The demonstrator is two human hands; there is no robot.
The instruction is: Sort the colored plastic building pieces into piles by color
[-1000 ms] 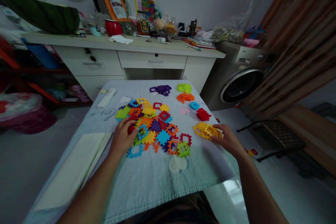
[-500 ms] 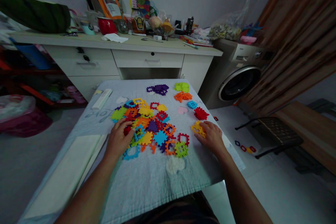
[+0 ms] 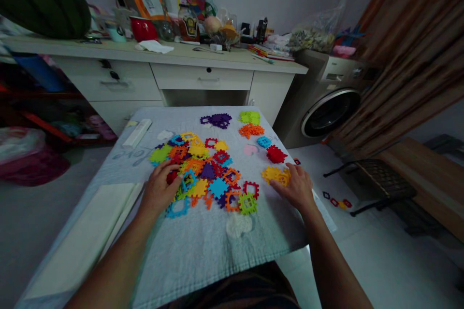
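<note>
On the cloth-covered table (image 3: 217, 231) lies a mixed heap of flat, notched plastic building pieces (image 3: 208, 171) in several colours. My left hand (image 3: 159, 188) rests at the heap's left edge, thumb and fingers curled around a red notched piece (image 3: 172, 176). To the right, my right hand (image 3: 296, 186) is beside a small yellow pile (image 3: 274, 175), thumb and forefinger apart at its edge, with nothing visibly gripped. Beyond that pile are single-colour piles: red (image 3: 276, 154), blue (image 3: 264, 142), orange (image 3: 251, 130), green (image 3: 250, 117) and purple (image 3: 218, 120).
A long white box (image 3: 137, 133) lies at the table's far left, and a pale folded panel (image 3: 87, 236) along its left side. A cluttered counter (image 3: 217, 60) stands behind, with a washing machine (image 3: 328, 101) at right. Several pieces (image 3: 337, 202) lie on the floor near a stool (image 3: 377, 181).
My right hand has drawn slightly away from the yellow pile, uncovering more yellow pieces. My left hand keeps its place at the heap. The whole view has shifted slightly.
</note>
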